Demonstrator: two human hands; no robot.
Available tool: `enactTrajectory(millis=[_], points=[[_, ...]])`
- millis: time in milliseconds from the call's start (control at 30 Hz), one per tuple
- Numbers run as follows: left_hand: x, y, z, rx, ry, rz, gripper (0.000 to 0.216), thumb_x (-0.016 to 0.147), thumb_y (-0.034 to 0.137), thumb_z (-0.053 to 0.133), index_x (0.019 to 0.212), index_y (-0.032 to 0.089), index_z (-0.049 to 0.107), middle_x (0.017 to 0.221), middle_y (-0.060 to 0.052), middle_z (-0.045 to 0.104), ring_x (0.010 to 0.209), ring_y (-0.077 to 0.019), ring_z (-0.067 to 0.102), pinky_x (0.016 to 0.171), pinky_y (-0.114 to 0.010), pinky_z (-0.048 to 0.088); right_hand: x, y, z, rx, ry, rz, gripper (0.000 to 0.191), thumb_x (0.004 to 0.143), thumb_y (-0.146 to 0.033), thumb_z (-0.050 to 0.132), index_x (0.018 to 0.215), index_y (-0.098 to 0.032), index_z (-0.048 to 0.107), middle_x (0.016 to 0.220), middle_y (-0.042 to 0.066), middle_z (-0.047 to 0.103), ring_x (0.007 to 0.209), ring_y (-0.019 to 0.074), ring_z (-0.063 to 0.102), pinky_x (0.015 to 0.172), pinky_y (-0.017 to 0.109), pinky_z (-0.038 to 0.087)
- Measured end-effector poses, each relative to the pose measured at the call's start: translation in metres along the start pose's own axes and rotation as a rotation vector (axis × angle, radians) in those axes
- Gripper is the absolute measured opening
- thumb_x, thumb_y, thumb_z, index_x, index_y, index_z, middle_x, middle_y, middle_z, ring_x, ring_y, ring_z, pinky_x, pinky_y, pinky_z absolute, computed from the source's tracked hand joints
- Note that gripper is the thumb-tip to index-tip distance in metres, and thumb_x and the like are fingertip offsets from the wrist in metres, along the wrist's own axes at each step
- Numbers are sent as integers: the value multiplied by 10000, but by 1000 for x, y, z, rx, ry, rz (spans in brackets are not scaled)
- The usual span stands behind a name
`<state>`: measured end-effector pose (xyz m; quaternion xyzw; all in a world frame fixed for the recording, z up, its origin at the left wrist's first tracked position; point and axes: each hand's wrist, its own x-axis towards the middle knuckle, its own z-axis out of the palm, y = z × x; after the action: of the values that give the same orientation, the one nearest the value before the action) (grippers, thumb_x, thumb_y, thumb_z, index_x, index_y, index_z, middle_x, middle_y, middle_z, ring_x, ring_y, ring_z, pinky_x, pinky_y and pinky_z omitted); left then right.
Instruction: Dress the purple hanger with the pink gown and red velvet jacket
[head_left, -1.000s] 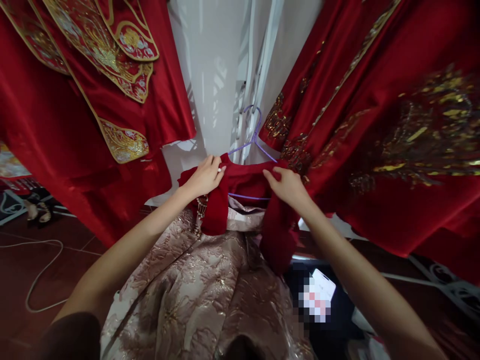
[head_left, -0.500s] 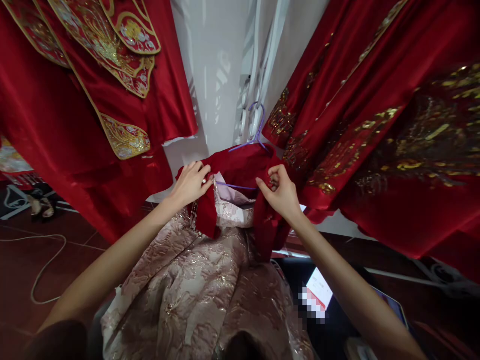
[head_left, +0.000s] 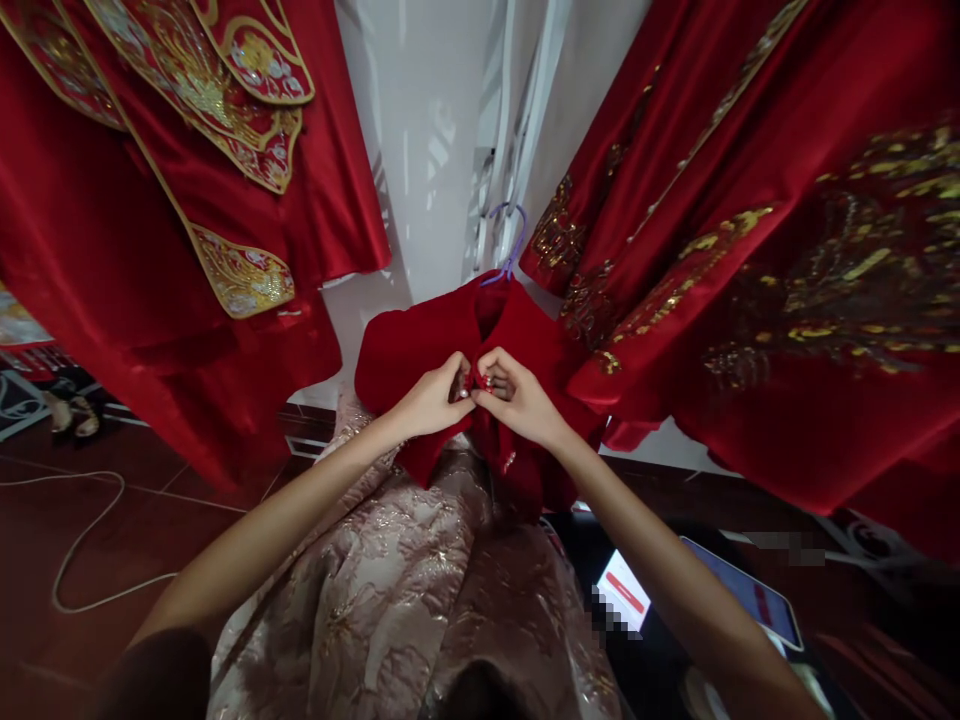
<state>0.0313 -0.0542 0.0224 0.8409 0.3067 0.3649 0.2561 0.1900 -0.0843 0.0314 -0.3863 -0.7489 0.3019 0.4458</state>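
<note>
Nearest: pinkish-gold brocade dress point(head_left: 390, 590), hanging down, folds spread toward the camera. Right of it, a lit phone point(head_left: 628, 588) and a framed screen device point(head_left: 750, 595), both on a dark surface point(head_left: 637, 665); part of this area pixelated. Left hand point(head_left: 442, 395) and right hand point(head_left: 517, 400) meet at center, fingers curled, each pinching a front edge of the red velvet top point(head_left: 420, 335); edges drawn together, exact fastening hidden by fingers. Top hangs over the dress's upper part, on a purple hanger point(head_left: 519, 240), hook up at a white upright bar point(head_left: 525, 130). White cable point(head_left: 90, 540) and shoes point(head_left: 71, 415) at lower left. Red gold-embroidered garment point(head_left: 330, 200) hangs left, red sequined garment point(head_left: 675, 230) right. Pale panel point(head_left: 420, 130) behind.
</note>
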Motion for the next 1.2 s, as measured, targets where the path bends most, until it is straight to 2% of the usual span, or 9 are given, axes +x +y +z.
enactTrajectory(millis=[100, 200, 267, 333, 433, 533, 800, 1033, 1200], points=[[-8, -9, 4, -163, 120, -60, 218, 772, 223, 566, 956, 199, 452, 876, -29, 609, 777, -140, 596, 723, -273, 474, -3, 7, -2, 72, -28, -8, 268, 736, -296, 622, 916, -246, 429, 876, 1, 518, 785, 137, 551, 690, 267, 479], [-16, -16, 7, -351, 271, -140, 306, 759, 260, 618, 1013, 192, 463, 885, -35, 626, 767, -122, 610, 703, -247, 483, -6, 14, 0, 113, -7, 1, 297, 756, -312, 627, 986, -250, 450, 952, 24, 533, 870, 150, 559, 744, 285, 488], [-19, -19, 7, -441, 354, -190, 342, 720, 310, 674, 971, 179, 483, 810, -20, 635, 700, -110, 610, 656, -227, 481, -7, 17, 2, 106, 31, 13, 257, 791, -334, 596, 994, -242, 468, 965, 33, 547, 883, 150, 561, 760, 291, 489], [-20, -21, 6, -483, 378, -209, 334, 681, 350, 710, 871, 165, 508, 740, -9, 636, 653, -104, 609, 625, -213, 477, -8, 17, 3, 84, 70, 18, 223, 822, -362, 565, 983, -232, 483, 959, 37, 560, 871, 147, 566, 758, 290, 491], [-20, -22, 3, -480, 334, -181, 294, 684, 373, 704, 795, 152, 545, 727, -20, 650, 663, -114, 622, 627, -215, 484, -7, 15, 3, 52, 86, 10, 213, 839, -384, 551, 966, -225, 490, 940, 37, 574, 852, 143, 572, 744, 282, 493], [-19, -17, 0, -407, 292, -133, 222, 747, 351, 642, 818, 147, 590, 791, -45, 673, 704, -127, 637, 670, -235, 498, -7, 12, 3, 17, 68, -3, 204, 852, -385, 537, 966, -222, 492, 925, 38, 585, 831, 143, 578, 721, 280, 495], [-20, 3, -12, 136, 98, 60, 92, 808, 209, 528, 879, 181, 581, 828, -19, 678, 758, -139, 642, 703, -251, 488, -6, 17, 4, -83, 87, -27, 204, 863, -398, 518, 963, -220, 500, 892, 34, 595, 801, 149, 589, 686, 287, 507], [-20, 6, -11, 162, 71, 115, 210, 887, 329, 460, 893, 169, 596, 839, -30, 678, 712, -118, 626, 666, -238, 473, -8, 14, 0, -108, 71, -48, 183, 870, -382, 513, 963, -225, 499, 874, 28, 598, 790, 151, 602, 683, 290, 521], [-18, 8, -13, 224, 43, 131, 197, 904, 282, 434, 893, 171, 597, 830, -21, 680, 696, -113, 615, 633, -227, 435, -9, 15, -1, -76, 68, -20, 194, 872, -391, 506, 975, -228, 500, 887, 31, 589, 799, 155, 604, 658, 293, 547]])
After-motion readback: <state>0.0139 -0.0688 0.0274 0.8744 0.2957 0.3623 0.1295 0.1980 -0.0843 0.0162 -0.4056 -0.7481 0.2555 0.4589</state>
